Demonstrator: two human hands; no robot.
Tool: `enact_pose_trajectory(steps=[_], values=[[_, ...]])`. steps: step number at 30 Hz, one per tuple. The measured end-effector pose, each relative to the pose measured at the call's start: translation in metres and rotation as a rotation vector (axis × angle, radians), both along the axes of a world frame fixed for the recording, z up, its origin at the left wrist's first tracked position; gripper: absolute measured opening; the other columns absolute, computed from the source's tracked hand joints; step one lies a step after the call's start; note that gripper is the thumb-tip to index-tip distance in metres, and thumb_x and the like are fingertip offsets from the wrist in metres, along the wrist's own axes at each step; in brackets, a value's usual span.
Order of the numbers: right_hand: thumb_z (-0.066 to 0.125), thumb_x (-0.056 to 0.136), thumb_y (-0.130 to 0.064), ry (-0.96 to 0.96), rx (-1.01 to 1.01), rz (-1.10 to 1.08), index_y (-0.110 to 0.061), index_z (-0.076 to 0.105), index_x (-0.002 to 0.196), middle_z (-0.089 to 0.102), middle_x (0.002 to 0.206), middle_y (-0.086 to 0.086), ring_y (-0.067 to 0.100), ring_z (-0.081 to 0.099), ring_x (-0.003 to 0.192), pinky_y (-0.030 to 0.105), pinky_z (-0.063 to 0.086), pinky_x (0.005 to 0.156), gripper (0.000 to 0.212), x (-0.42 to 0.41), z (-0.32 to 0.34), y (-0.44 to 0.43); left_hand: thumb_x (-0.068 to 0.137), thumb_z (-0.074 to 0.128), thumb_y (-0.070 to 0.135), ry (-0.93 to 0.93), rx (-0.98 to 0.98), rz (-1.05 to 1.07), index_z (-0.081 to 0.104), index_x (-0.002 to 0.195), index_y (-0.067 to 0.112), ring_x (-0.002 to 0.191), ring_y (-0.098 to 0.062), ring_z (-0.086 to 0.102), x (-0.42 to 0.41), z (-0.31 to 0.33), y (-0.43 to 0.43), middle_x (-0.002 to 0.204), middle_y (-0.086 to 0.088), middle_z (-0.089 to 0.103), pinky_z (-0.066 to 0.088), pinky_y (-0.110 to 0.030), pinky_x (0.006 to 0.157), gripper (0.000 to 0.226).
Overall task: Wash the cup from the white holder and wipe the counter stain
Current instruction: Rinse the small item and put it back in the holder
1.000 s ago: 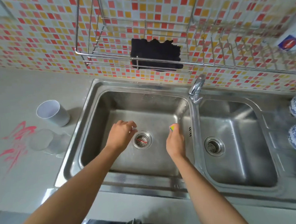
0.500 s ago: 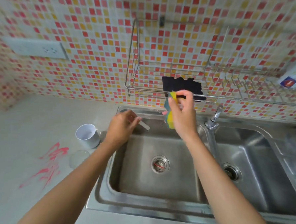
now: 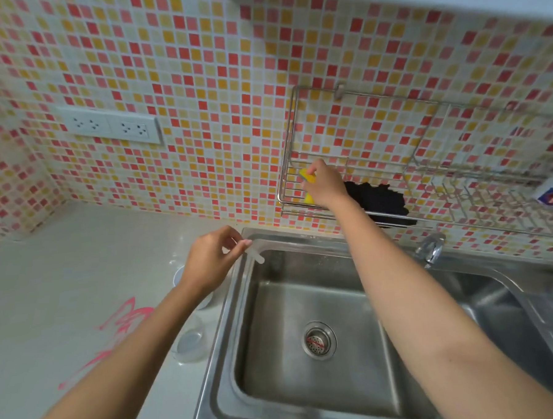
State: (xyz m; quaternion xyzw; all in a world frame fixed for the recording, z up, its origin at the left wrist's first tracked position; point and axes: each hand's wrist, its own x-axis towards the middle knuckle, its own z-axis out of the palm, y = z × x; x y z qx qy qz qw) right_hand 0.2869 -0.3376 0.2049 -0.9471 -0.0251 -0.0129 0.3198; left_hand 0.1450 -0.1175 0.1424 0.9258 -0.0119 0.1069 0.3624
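Countertop (image 3: 79, 258) runs left of the steel sink (image 3: 309, 307), with a pink stain (image 3: 127, 316) near its front. Above the basin, a wire rack (image 3: 347, 173) holds a black cloth (image 3: 380, 200). The right hand (image 3: 323, 187) is closed on a yellow sponge (image 3: 306, 175) at the rack. The left hand (image 3: 212, 264) pinches a small white stick (image 3: 256, 255) over the sink's corner. Clear cup (image 3: 188, 345) sits beside the sink, partly hidden by the left forearm.
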Motion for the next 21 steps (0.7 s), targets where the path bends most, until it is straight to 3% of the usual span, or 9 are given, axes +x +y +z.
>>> enact_pose_trajectory(steps=[3, 6, 8, 10, 12, 14, 17, 21], values=[[0.050, 0.098, -0.022, 0.093, -0.071, 0.032, -0.011, 0.052, 0.126, 0.051, 0.133, 0.009, 0.025, 0.053, 0.110, 0.028, 0.039, 0.080, 0.031, -0.001, 0.002, 0.004, 0.087, 0.064, 0.044, 0.001, -0.004, 0.018, 0.067, 0.095, 0.016, 0.081, -0.010, 0.064, 0.000, -0.003, 0.017, 0.088, 0.005, 0.069, 0.041, -0.013, 0.064, 0.029], [0.041, 0.100, -0.026, 0.080, -0.105, 0.035, -0.009, 0.059, 0.122, 0.059, 0.129, 0.009, 0.027, 0.056, 0.110, 0.034, 0.044, 0.082, 0.033, -0.012, 0.008, 0.008, 0.087, 0.064, 0.044, -0.005, -0.009, 0.032, 0.067, 0.096, 0.017, 0.081, -0.010, 0.063, 0.002, -0.005, 0.031, 0.089, 0.004, 0.069, 0.040, -0.014, 0.064, 0.028], [0.038, 0.101, -0.030, -0.039, -0.138, -0.005, -0.011, 0.061, 0.119, 0.061, 0.127, 0.007, 0.026, 0.057, 0.111, 0.036, 0.045, 0.085, 0.035, -0.028, 0.008, 0.014, 0.087, 0.065, 0.042, -0.007, -0.020, 0.045, 0.068, 0.096, 0.017, 0.080, -0.009, 0.062, 0.003, -0.006, 0.043, 0.089, 0.005, 0.068, 0.042, -0.016, 0.065, 0.027], [0.040, 0.101, -0.029, -0.262, -0.122, -0.040, -0.012, 0.061, 0.124, 0.055, 0.137, 0.005, 0.024, 0.049, 0.126, 0.038, 0.041, 0.101, 0.035, -0.049, -0.005, 0.024, 0.087, 0.066, 0.041, 0.000, -0.015, 0.060, 0.069, 0.096, 0.017, 0.080, -0.011, 0.063, 0.004, -0.010, 0.060, 0.087, 0.003, 0.069, 0.041, -0.018, 0.063, 0.026], [0.045, 0.100, -0.022, -0.472, -0.014, -0.034, -0.012, 0.059, 0.129, 0.046, 0.146, 0.005, 0.020, 0.037, 0.138, 0.031, 0.027, 0.113, 0.034, -0.075, -0.027, 0.041, 0.088, 0.066, 0.039, 0.022, -0.002, 0.078, 0.069, 0.096, 0.016, 0.081, -0.013, 0.063, 0.004, -0.017, 0.079, 0.087, 0.002, 0.069, 0.041, -0.020, 0.062, 0.024], [0.048, 0.098, -0.014, -0.570, 0.089, -0.001, -0.009, 0.058, 0.130, 0.044, 0.147, 0.005, 0.018, 0.031, 0.141, 0.020, 0.017, 0.115, 0.034, -0.101, -0.053, 0.064, 0.088, 0.067, 0.037, 0.046, 0.013, 0.095, 0.069, 0.095, 0.016, 0.081, -0.015, 0.064, 0.003, -0.029, 0.096, 0.086, 0.000, 0.069, 0.039, -0.018, 0.060, 0.022], [0.051, 0.096, -0.008, -0.508, 0.177, 0.075, -0.006, 0.056, 0.132, 0.044, 0.147, 0.004, 0.012, 0.030, 0.140, 0.009, 0.016, 0.112, 0.036, -0.133, -0.096, 0.100, 0.089, 0.066, 0.035, 0.107, 0.031, 0.099, 0.069, 0.094, 0.017, 0.082, -0.016, 0.065, 0.002, -0.050, 0.115, 0.087, -0.001, 0.070, 0.041, -0.022, 0.061, 0.019], [0.058, 0.094, -0.015, -0.096, 0.191, 0.178, -0.008, 0.047, 0.140, 0.042, 0.149, 0.002, 0.014, 0.034, 0.139, 0.016, 0.019, 0.113, 0.048, -0.143, -0.151, 0.138, 0.088, 0.068, 0.032, 0.186, 0.031, 0.074, 0.069, 0.090, 0.018, 0.082, -0.020, 0.067, 0.002, -0.082, 0.129, 0.085, -0.003, 0.072, 0.050, -0.030, 0.070, 0.015]])
